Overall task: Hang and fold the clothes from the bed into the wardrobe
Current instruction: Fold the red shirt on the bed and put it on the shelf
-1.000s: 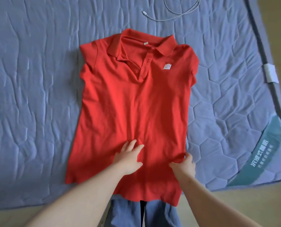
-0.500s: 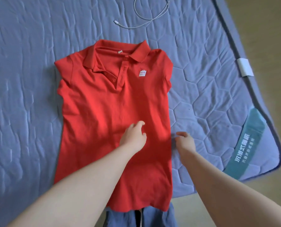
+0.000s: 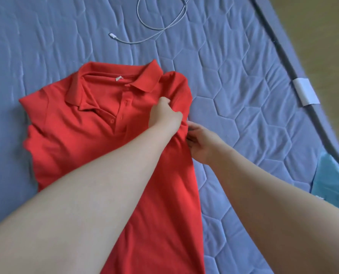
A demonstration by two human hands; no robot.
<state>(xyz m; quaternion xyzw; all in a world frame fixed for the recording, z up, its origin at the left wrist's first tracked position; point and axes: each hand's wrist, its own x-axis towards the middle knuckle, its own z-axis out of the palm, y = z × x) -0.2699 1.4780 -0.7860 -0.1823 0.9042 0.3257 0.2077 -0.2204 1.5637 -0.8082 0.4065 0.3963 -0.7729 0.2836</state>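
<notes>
Red short-sleeved polo shirt (image 3: 85, 145), soft knit fabric, lies front up on blue-grey quilted mattress (image 3: 243, 115). Collar points to the far end, spread open; small white tag (image 3: 118, 78) shows inside the neckband. Button placket is partly undone, with red buttons visible. The sleeve on the left side of the view lies flat and spread. The sleeve on the right side of the view is lifted and bunched inward over the chest. Left hand (image 3: 164, 113) grips the fabric there, fingers curled into it. Right hand (image 3: 200, 141) pinches the side seam just below. The body runs toward the near edge; the hem is out of view.
</notes>
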